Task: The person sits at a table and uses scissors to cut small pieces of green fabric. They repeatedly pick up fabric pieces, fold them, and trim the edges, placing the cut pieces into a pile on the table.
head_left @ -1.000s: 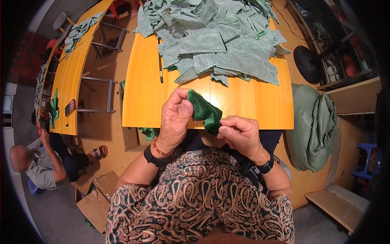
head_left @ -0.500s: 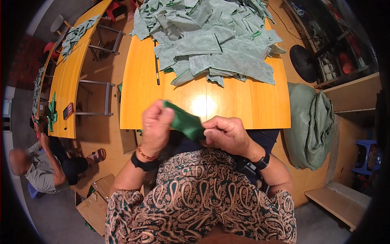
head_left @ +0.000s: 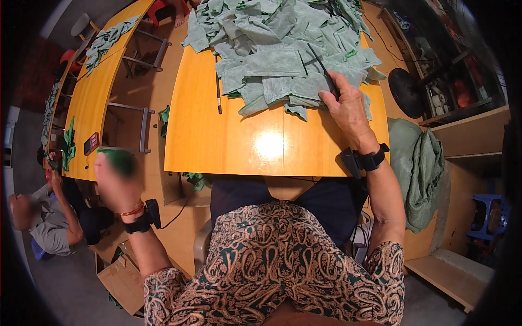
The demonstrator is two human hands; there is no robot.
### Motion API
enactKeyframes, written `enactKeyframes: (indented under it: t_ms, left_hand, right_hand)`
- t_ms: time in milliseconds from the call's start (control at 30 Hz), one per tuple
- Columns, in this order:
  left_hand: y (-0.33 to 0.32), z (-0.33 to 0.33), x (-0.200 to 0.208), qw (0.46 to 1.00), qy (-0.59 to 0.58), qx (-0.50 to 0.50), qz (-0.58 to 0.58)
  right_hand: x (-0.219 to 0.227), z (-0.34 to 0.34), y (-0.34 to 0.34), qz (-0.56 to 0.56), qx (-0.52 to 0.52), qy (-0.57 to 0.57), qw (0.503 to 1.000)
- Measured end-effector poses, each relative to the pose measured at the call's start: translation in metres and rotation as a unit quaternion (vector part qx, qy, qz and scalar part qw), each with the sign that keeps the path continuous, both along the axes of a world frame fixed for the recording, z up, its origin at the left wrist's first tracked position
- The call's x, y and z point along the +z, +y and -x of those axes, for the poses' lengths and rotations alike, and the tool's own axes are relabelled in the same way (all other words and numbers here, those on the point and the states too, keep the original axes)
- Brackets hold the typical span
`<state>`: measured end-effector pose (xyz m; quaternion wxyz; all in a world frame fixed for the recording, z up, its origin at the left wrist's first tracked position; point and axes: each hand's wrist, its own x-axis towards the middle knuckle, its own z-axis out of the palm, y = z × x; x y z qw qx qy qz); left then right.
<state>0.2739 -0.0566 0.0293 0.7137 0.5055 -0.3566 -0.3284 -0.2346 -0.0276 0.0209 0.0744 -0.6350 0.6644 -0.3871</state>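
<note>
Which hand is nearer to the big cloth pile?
Right. The right hand is at the near right edge of the pile, gripping a dark stick; the left hand is farther, beyond the left edge of the pile's table.

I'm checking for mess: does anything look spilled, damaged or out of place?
Nothing looks clearly spilled or damaged. The cloth pile on the table is untidy, its grey-green pieces overlapping at differing angles, but that seems normal for a loose heap. The green cloth in the left hand is too blurred to check.
</note>
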Motion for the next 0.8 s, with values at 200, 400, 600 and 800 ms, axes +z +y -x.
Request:
enactKeyframes:
  t_ms: [200,400,600,800]
  left_hand:
    - [-0.008,0.004,-0.109,0.981,0.015,-0.038,-0.187]
    - [-0.012,0.012,-0.118,0.982,-0.093,-0.012,-0.166]
    - [0.016,0.108,-0.029,0.969,-0.220,-0.109,0.011]
    - [0.066,0.208,-0.022,0.847,0.013,-0.502,-0.173]
  right_hand:
    - [0.008,-0.015,0.022,-0.035,0.018,-0.066,0.997]
    - [0.018,-0.018,0.042,-0.125,0.058,-0.205,0.969]
    - [0.038,-0.038,0.057,-0.213,0.081,-0.335,0.914]
    - [0.023,-0.045,0.069,-0.167,0.136,-0.218,0.952]
